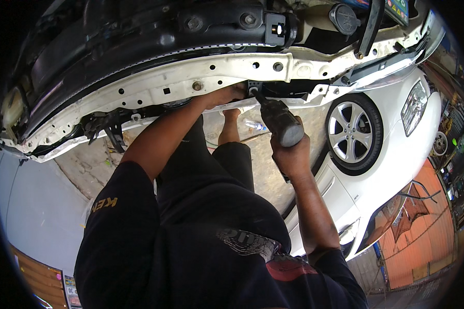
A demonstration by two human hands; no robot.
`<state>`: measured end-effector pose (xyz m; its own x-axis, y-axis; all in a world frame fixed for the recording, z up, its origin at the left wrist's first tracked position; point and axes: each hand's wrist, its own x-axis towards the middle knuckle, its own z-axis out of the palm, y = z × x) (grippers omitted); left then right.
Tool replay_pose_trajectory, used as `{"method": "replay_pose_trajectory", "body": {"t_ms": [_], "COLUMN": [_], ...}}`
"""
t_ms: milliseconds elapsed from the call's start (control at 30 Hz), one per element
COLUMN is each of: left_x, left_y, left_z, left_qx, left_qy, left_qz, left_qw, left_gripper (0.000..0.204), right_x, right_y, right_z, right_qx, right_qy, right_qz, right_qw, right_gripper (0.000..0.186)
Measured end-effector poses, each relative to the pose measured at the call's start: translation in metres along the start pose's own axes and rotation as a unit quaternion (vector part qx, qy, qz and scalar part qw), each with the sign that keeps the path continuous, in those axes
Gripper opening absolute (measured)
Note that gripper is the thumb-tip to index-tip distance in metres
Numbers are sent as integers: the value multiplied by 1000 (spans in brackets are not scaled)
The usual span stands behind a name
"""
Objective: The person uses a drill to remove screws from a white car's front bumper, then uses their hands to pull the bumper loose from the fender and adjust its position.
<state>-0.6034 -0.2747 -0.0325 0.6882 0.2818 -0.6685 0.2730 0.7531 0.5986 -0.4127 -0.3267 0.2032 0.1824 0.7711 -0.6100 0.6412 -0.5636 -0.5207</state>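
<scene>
- Head view, right hand (pixel 292 156): wrapped firmly round the handle of the tool (pixel 278 117), fingers closed; presumably so to resist its turning force.
- Tool: on the near side of the white beam (pixel 160 91), nose directed far and slightly left, tip at or just beside the dark bracket (pixel 254 84). Contact cannot be confirmed from where I stand. The angle seems chosen to line the nose up with the bracket.
- Left hand (pixel 226 97): reaches in from the left, just beside the bracket. Its fingertips are in shadow; I cannot tell how far they are open or whether they hold anything. The placement suggests steadying or guiding.
- Car (pixel 392 154): white, standing to the right, well apart from the bracket.
- Count, work area: hands, two; tool, one; beam, one; bracket, one.
- Count, surroundings: visible wheel (pixel 351 135), one; visible headlamp (pixel 414 108), one; far round cap (pixel 344 19), one; large bolts (pixel 249 20) on the far black cover (pixel 221 32), two.
</scene>
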Motion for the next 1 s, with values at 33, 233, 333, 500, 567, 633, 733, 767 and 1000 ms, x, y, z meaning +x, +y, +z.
{"method": "replay_pose_trajectory", "body": {"t_ms": [33, 233, 333, 500, 567, 633, 733, 767, 1000], "left_x": [1, -9, -11, -17, -15, -3, 6, 8, -7], "left_y": [-2, 7, 9, 26, 20, -4, -21, -25, 24], "left_z": [-1, 4, 7, 4, 2, 0, -2, -2, -5], "left_qx": [-27, 33, 47, 223, 251, 267, 250, 246, 205], "left_qy": [-7, 14, -5, 11, 21, 30, 23, 22, -21], "left_qz": [-8, -11, 41, 68, 93, 129, 150, 149, 62], "left_qw": [1000, 999, 998, 972, 963, 955, 956, 957, 976], "left_gripper": [33, 32, 30, 28, 28, 29, 30, 30, 36], "right_x": [0, 0, 1, 1, 0, -2, -7, -7, -6], "right_y": [0, -3, 0, -4, -8, -13, -12, -8, 1], "right_z": [0, -1, -3, -6, -7, -8, -6, -5, -3], "right_qx": [10, -9, 6, -9, -29, -54, -74, -67, -41], "right_qy": [-1, -7, -8, -6, -4, -1, -7, -10, -10], "right_qz": [4, -16, -27, -17, -10, -3, 10, 5, -6], "right_qw": [1000, 1000, 1000, 1000, 1000, 999, 997, 998, 999], "right_gripper": [36, 34, 34, 34, 34, 34, 35, 35, 33]}}
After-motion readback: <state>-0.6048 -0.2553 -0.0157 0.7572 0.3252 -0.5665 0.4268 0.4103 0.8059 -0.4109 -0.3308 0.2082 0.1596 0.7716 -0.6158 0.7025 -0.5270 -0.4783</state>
